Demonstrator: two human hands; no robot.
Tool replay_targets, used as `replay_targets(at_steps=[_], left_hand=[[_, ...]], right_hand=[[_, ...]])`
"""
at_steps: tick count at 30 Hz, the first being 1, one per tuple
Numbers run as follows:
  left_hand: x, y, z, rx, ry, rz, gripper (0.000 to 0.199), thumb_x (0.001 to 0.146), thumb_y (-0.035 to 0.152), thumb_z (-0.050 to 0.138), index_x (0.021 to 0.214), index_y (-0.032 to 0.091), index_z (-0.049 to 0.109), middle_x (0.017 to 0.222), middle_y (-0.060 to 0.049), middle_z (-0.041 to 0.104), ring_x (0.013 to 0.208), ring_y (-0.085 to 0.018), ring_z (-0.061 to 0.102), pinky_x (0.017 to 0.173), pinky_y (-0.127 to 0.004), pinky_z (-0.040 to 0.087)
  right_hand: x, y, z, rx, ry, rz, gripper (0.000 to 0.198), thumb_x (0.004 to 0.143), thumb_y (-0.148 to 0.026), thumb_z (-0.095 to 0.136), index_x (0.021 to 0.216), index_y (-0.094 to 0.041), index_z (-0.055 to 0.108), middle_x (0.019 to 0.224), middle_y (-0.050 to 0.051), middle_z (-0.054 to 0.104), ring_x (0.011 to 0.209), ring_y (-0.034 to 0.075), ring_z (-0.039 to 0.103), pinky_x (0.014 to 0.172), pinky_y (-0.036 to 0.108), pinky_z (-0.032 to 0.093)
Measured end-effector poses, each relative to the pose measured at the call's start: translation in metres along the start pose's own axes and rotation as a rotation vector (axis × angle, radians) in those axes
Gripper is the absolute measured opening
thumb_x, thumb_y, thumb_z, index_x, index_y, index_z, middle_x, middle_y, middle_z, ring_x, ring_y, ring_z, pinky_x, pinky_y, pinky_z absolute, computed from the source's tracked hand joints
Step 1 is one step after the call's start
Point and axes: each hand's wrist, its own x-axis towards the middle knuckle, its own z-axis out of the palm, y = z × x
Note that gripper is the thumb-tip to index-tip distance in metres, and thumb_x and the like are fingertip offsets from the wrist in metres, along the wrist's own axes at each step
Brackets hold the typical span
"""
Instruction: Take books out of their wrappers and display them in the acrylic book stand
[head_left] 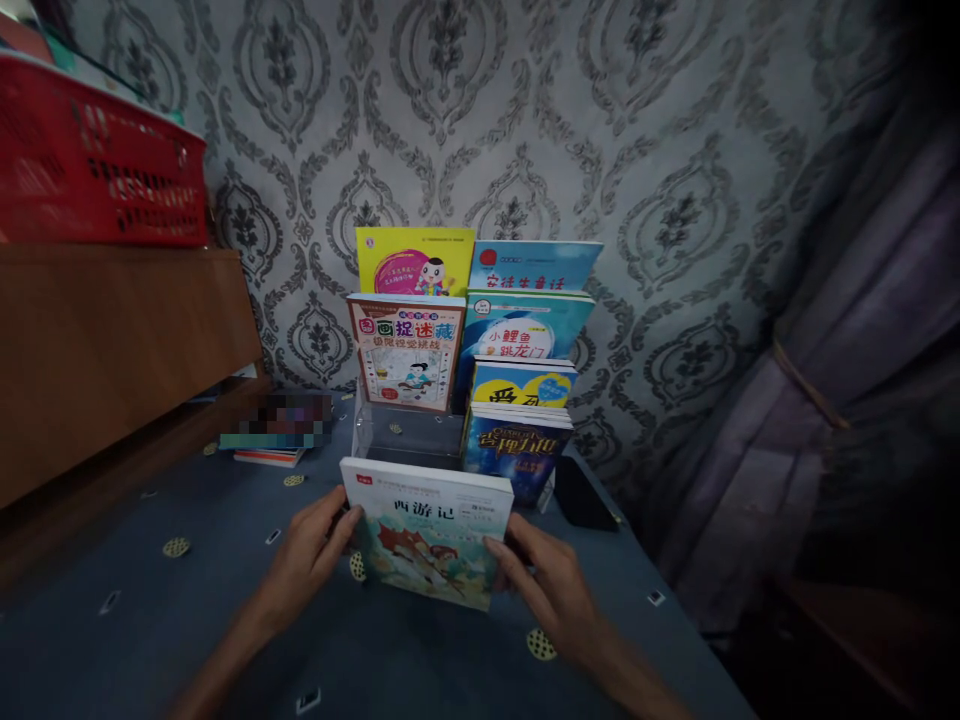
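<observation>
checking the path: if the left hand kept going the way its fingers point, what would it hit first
The left hand points up and right and already touches the held book. Past that, likely the clear rack, though depth is unclear.

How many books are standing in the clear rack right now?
6: left column, yellow book behind puzzle book; right column, back to front, blue, carp, yellow-heart, dark. Others may be hidden.
</observation>
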Motion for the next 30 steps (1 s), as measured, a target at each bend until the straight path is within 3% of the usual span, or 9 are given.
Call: replay_targets(at_steps=[13, 25, 30], left_hand=[[-0.008, -0.019, 0.034, -0.032, 0.166, 0.021, 0.034, 0.096, 0.048, 0.047, 0.080, 0.021, 0.060, 0.069, -0.001, 0.065, 0.058, -0.016, 0.059, 0.056, -0.026, 0.046], [-0.005, -0.022, 0.031, -0.050, 0.121, -0.009, 0.036, 0.097, 0.049, 0.045, 0.077, 0.021, 0.057, 0.072, -0.002, 0.064, 0.062, -0.017, 0.060, 0.060, -0.028, 0.047], [0.011, -0.024, 0.020, -0.008, 0.133, -0.003, 0.038, 0.095, 0.052, 0.043, 0.077, 0.021, 0.056, 0.066, 0.000, 0.059, 0.058, -0.017, 0.057, 0.057, -0.028, 0.045]], right_hand=[[-0.017, 0.014, 0.012, -0.059, 0.111, -0.015, 0.029, 0.104, -0.037, 0.045, 0.085, -0.021, 0.059, 0.066, -0.001, 0.064, 0.056, 0.014, 0.064, 0.053, 0.022, 0.050], [-0.008, 0.005, 0.008, -0.042, 0.086, -0.011, 0.030, 0.105, -0.040, 0.044, 0.086, -0.022, 0.059, 0.065, -0.001, 0.062, 0.053, 0.014, 0.062, 0.051, 0.023, 0.049], [0.011, 0.003, 0.010, -0.003, 0.037, 0.023, 0.034, 0.103, -0.045, 0.044, 0.077, -0.024, 0.051, 0.061, -0.002, 0.058, 0.053, 0.015, 0.062, 0.053, 0.024, 0.048]])
